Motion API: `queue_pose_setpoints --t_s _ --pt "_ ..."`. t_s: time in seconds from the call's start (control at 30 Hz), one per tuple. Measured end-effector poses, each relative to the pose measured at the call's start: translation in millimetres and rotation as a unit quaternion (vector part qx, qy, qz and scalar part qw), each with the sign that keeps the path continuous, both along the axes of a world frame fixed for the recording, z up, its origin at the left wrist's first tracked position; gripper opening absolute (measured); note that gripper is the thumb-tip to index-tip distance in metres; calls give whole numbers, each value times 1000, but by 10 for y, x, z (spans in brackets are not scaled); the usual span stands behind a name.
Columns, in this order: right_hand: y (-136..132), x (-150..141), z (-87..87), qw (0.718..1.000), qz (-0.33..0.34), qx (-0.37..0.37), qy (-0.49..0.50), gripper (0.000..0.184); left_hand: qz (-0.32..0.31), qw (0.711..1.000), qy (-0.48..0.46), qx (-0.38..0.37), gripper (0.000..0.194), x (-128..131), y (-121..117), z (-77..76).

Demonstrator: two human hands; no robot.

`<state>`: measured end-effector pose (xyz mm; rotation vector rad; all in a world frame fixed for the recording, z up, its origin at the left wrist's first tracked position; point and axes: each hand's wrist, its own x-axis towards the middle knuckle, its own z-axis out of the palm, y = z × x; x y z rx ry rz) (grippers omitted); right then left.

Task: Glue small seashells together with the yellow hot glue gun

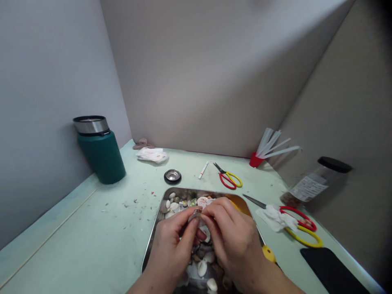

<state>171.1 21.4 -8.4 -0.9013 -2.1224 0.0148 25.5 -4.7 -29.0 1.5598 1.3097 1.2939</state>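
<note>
My left hand (171, 239) and my right hand (234, 234) meet over a metal tray (152, 233). Both are closed, thumbs and fingertips pinching one small, partly see-through piece (197, 214) between them. Fingers cover most of it, so its kind cannot be made out. Below them the tray holds several seashells, among them a white shell (202, 268) near the front and small pale shells (173, 206) in the far left corner. Part of a yellow object (268, 253) shows beside my right wrist, at the tray's right edge.
Behind the tray lie a small round metal lid (172, 176), a white stick (203, 170) and small scissors (228, 178). Larger scissors (298, 236) with tissue (277, 217) lie right, near a jar (312, 183) and black phone-like slab (332, 269). A green bottle (102, 155) stands left.
</note>
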Motion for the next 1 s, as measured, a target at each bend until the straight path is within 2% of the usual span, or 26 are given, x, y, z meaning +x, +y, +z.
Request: queue_pose_setpoints --t_s 0.3,0.7,1.0 --pt "2 -3 -10 1000 -7 2 -10 20 31 999 36 8 27 1 9 22" --pt "30 2 -8 1000 2 3 -21 21 -6 1000 -5 -25 28 3 9 2" --pt "34 24 -21 999 18 -6 -28 18 -11 998 -28 -50 28 -6 -6 -29"
